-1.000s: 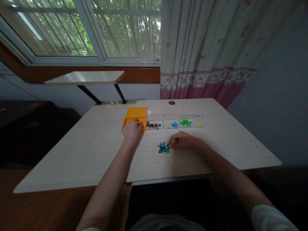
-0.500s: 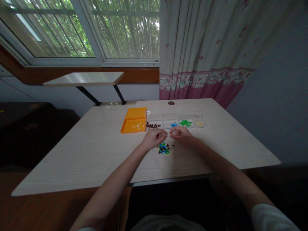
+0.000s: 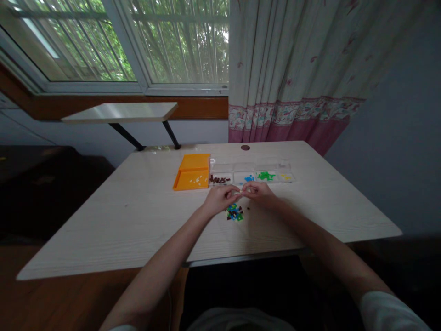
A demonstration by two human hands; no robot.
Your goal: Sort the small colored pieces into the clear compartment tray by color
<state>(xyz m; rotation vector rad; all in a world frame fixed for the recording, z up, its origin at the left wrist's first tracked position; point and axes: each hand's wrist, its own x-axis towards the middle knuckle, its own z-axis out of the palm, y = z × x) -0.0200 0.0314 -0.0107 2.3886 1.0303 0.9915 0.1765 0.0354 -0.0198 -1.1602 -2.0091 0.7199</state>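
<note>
My left hand [image 3: 220,197] and my right hand [image 3: 259,193] meet fingertip to fingertip above the table, both closed in a pinch. Between the fingertips shows a tiny pale spot, too small to name. Just below my hands lies a mixed pile of small blue, green, brown and yellowish pieces [image 3: 234,212]. One single brown piece [image 3: 248,208] sits apart to the right of the pile. Behind my hands, a clear compartment box [image 3: 255,168] holds brown pieces [image 3: 219,179], blue pieces [image 3: 249,178], green pieces [image 3: 266,176] and yellow pieces [image 3: 285,177], each colour in its own section.
An orange open case [image 3: 195,162] with small white pieces [image 3: 198,179] stands left of the clear box. The pale wooden table [image 3: 144,220] carries a raised shelf [image 3: 124,112] at back left. A curtain [image 3: 268,69] hangs behind.
The fingertips of my two hands have come together, closing the small gap between them. The pile and boxes have stayed put.
</note>
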